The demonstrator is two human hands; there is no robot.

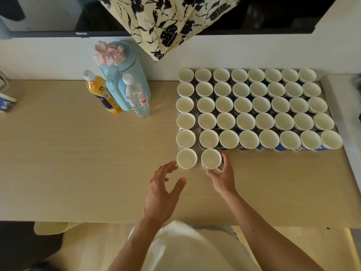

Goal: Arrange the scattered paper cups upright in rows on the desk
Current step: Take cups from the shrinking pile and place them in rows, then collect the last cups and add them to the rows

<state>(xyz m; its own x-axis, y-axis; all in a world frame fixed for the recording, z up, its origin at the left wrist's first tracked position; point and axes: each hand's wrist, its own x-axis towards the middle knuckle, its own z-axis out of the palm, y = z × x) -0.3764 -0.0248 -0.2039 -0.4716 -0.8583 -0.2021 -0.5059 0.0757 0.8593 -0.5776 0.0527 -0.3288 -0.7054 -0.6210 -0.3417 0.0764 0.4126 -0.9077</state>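
Gripping the front paper cup (pixel 211 159) upright on the desk (pixel 78 163), the right hand (pixel 222 177) curls its fingers round its side.
Left hand (pixel 164 190) open, fingers spread, tips just beside the neighbouring cup (pixel 186 158). Behind, the rows of cups (pixel 261 106) stand upright (white insides, every one empty). Farther left stand an orange drink bottle (pixel 101 94), a clear bottle (pixel 136 98) and a pale blue jug (pixel 125 75), close together.

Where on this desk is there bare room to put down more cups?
The near row is bare right of the cup that the right hand grips. The desk left of the cup block, in front of the bottles, is bare too. The block is packed.
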